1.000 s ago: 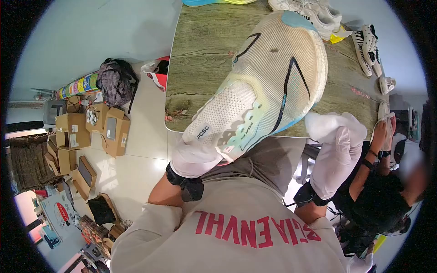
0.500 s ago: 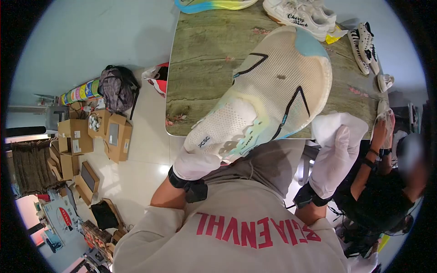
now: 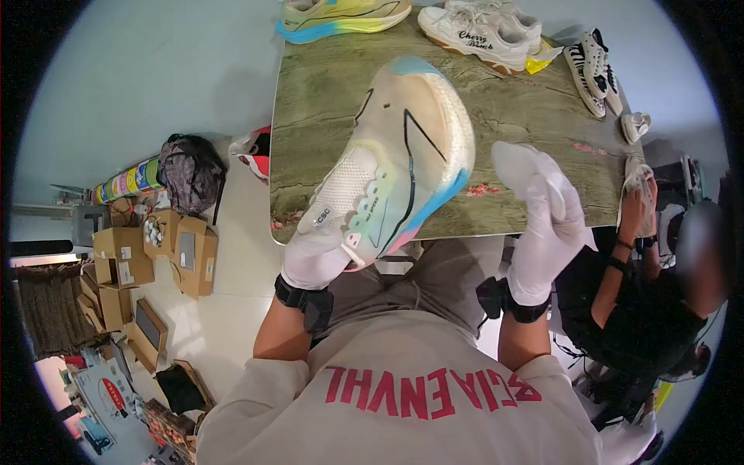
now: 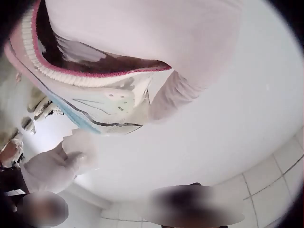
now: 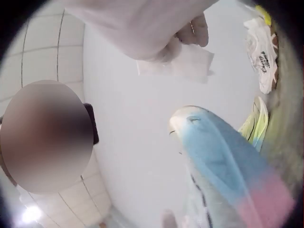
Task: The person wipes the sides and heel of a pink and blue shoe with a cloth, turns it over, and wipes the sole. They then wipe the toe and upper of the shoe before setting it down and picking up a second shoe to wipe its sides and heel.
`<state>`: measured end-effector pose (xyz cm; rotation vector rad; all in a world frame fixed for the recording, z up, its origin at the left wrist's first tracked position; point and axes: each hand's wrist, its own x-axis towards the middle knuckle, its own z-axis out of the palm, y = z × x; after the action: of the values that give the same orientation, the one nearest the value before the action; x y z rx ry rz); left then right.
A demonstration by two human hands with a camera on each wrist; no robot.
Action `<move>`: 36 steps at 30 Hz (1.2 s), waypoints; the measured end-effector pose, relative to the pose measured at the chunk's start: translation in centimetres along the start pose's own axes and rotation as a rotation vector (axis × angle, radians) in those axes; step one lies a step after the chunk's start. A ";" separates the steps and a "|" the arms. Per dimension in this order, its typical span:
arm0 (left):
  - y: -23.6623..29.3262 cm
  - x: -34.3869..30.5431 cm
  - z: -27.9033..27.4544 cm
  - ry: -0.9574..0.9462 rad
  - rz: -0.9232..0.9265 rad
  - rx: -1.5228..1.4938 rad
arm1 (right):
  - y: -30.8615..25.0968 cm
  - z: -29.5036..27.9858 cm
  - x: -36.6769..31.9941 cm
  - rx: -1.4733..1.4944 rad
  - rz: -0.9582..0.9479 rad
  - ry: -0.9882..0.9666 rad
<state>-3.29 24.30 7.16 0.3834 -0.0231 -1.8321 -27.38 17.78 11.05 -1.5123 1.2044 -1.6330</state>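
In the head view, a pale running shoe [image 3: 415,147] with blue and pink sole edges is held up over the near side of the table, toe pointing away. My gloved left hand [image 3: 314,260] grips it at the collar. The left wrist view shows that hand partly inside the shoe opening [image 4: 109,78], thumb outside near the tongue; its inner fingers are hidden. My gloved right hand [image 3: 552,225], to the right of the shoe and apart from it, pinches a thin white tissue [image 5: 190,64]. In the right wrist view, the blue-and-pink sole [image 5: 218,156] lies below the tissue.
On the wood-patterned table [image 3: 325,93] stand a yellow-and-blue shoe [image 3: 341,19], white sneakers [image 3: 477,39] and black-and-white striped shoes [image 3: 593,74]. Another person [image 3: 639,271] handles a shoe at the right. Cardboard boxes [image 3: 190,256] and a backpack [image 3: 190,174] lie on the floor at left.
The shoe has come lower and left in the head view, looks smaller, and has turned to show more of its sole edge. My right hand has risen and shifted left with the tissue.
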 end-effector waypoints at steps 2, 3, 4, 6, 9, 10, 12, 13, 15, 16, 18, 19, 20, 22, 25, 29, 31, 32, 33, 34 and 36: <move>0.2 0.2 -0.3 -0.021 -0.028 0.049 | 0.2 0.6 0.7 -0.010 -0.010 0.009; 0.2 0.1 -0.7 -0.069 0.039 0.223 | 0.3 1.0 1.1 -0.017 -0.015 0.015; 0.3 0.0 -1.1 -0.116 0.107 0.397 | -0.3 1.6 1.8 0.043 0.033 0.057; 0.7 -0.3 -2.4 -0.136 0.121 0.428 | -1.5 3.0 3.7 0.098 -0.091 0.082; 0.7 -0.8 -2.1 -0.177 0.127 0.455 | -3.2 4.0 5.5 -0.011 -0.381 0.014; 0.6 -0.9 -1.8 -0.201 0.128 0.446 | -3.4 4.2 6.1 -0.176 -0.551 -0.090; 0.2 -1.0 -2.2 -0.114 0.162 0.517 | -3.3 4.6 6.9 -0.370 -0.740 -0.305; 0.0 -0.9 -2.6 -0.022 0.202 0.584 | -3.8 5.1 6.7 -0.445 -0.755 -0.402; 0.6 -0.8 -3.7 -0.046 0.176 0.601 | -3.2 5.3 6.5 -0.403 -0.734 -0.371; 0.9 -0.9 -3.9 -0.068 0.145 0.618 | -3.0 5.4 6.4 -0.362 -0.707 -0.340; 0.3 -0.7 -2.9 0.056 0.178 0.679 | -2.7 5.1 6.7 -0.395 -0.770 -0.330; 0.1 -0.6 -2.2 0.173 0.196 0.742 | -2.6 4.9 6.7 -0.439 -0.829 -0.307; 0.2 -0.6 -2.7 0.174 0.192 0.745 | -2.4 4.7 6.6 -0.440 -0.825 -0.304; 0.7 -0.5 -3.6 0.236 0.230 0.825 | -2.2 4.3 6.3 -0.462 -0.832 -0.345; 0.9 0.1 -3.8 0.060 0.242 0.518 | -2.2 4.2 5.2 -0.534 -0.749 -0.358; 1.4 0.4 -3.4 0.145 0.129 0.591 | -1.9 4.3 5.0 -0.642 -0.777 -0.289; 1.2 0.9 -3.9 0.082 0.199 0.565 | -1.0 4.5 5.2 -0.606 -0.767 -0.251; 1.2 1.0 -4.0 0.080 0.196 0.567 | -0.6 4.4 5.2 -0.609 -0.766 -0.248; 1.3 1.1 -3.8 0.123 0.185 0.635 | -0.1 4.4 5.2 -0.614 -0.759 -0.240; 1.4 1.1 -3.7 0.167 0.177 0.702 | 0.1 4.3 5.2 -0.618 -0.753 -0.233; 1.3 1.3 -4.1 0.145 0.185 0.618 | -0.4 4.3 4.9 -0.621 -0.730 -0.242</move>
<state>-1.27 23.47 3.25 0.9124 -0.5167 -1.5795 -23.98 12.70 13.27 -2.6993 1.1452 -1.4645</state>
